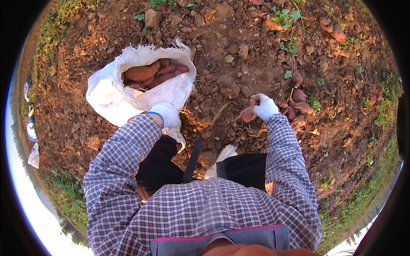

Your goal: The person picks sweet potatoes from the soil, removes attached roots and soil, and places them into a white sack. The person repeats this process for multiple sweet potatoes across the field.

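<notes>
A white woven sack with a frayed, rolled-back mouth lies on the soil at the left, holding several sweet potatoes. My left hand, in a white knit glove with a blue cuff, rests against the sack's near side; its fingers are partly hidden, so its grip is unclear. Right of the sack, my right hand, gloved in white, grips a reddish sweet potato just above the ground. Close to its right, a cluster of sweet potatoes lies on the soil with roots and stems attached.
Brown, cloddy soil surrounds the sack. More sweet potatoes lie at the upper right, near green vine leaves. Several other bags lie at the far left edge. Bent legs in black trousers are close below the hands.
</notes>
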`<action>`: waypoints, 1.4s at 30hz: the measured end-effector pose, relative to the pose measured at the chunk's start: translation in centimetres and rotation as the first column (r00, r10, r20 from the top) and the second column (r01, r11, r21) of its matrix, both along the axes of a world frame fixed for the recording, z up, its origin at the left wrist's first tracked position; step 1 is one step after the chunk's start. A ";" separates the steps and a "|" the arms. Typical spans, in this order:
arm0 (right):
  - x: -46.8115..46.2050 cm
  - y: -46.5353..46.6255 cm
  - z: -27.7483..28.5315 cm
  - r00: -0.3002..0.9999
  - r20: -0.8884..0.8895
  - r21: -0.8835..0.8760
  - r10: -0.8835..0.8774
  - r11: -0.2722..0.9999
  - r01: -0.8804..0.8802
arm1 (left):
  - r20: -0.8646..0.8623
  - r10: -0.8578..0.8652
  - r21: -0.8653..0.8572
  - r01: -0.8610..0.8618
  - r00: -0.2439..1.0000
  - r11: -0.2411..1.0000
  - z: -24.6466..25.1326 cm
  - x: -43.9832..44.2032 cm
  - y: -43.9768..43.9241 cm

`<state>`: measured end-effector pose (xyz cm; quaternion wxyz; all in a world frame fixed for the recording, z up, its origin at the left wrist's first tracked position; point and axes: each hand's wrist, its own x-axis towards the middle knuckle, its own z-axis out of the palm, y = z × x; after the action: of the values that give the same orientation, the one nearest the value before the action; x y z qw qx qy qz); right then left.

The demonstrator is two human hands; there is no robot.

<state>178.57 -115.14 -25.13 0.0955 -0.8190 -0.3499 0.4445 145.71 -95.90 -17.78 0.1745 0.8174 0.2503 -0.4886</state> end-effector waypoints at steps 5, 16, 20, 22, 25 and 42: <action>-1.4 5.0 2.9 0.304 -0.457 0.182 -0.836 0.247 0.952 | -0.005 -0.024 -0.033 0.024 1.000 0.999 0.1 1.4 0.0; -4.9 0.8 -2.5 0.856 0.334 -0.089 -0.395 0.890 0.446 | 0.056 -0.139 -0.166 0.147 0.989 0.975 -1.5 1.5 -1.3; -2.2 -1.0 -5.7 0.934 0.250 -0.437 -0.256 0.831 0.345 | 0.085 -0.211 -0.252 0.226 0.974 0.941 -1.4 3.8 -2.8; -2.6 0.2 -6.7 0.961 0.237 -0.498 -0.145 0.831 0.249 | 0.104 -0.224 -0.290 0.245 0.969 0.925 -1.3 5.6 -3.7; -4.2 1.5 -7.4 0.964 0.264 -0.563 -0.019 0.809 0.170 | 0.196 -0.173 -0.269 0.222 0.965 0.937 -1.2 7.9 -4.3; -4.5 6.7 -3.2 -0.049 -0.800 0.013 -0.599 -0.099 0.995 | -0.174 0.324 0.354 -0.248 0.930 0.902 -4.3 4.4 2.7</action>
<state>174.07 -108.41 -28.28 0.7295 -0.5615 0.2099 0.3294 150.15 -93.24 -22.05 0.0774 0.7271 0.4640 -0.5001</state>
